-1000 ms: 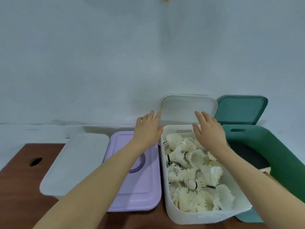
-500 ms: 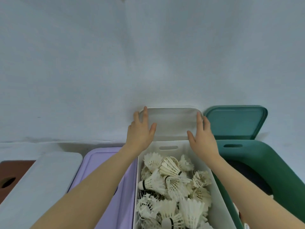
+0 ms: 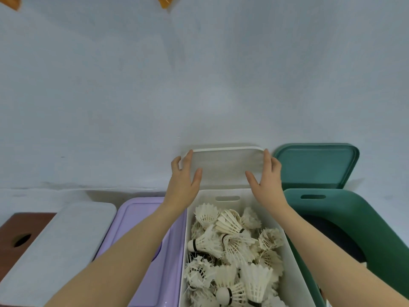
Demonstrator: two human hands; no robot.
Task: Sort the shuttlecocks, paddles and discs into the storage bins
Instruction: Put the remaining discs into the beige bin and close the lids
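Gripping the white lid (image 3: 225, 167) by its two ends, the left hand (image 3: 182, 185) and right hand (image 3: 266, 182) hold it above the white bin (image 3: 228, 194) of shuttlecocks (image 3: 232, 251).

Four bins stand in a row on the bench (image 3: 13, 224). The two left bins (image 3: 55, 251) (image 3: 146, 218) are lidded. Shuttlecocks (image 3: 230, 247) fill the third bin (image 3: 228, 193); its lid (image 3: 225, 165) stands behind it. The rightmost bin (image 3: 365, 218) has its lid (image 3: 316, 165) propped behind.
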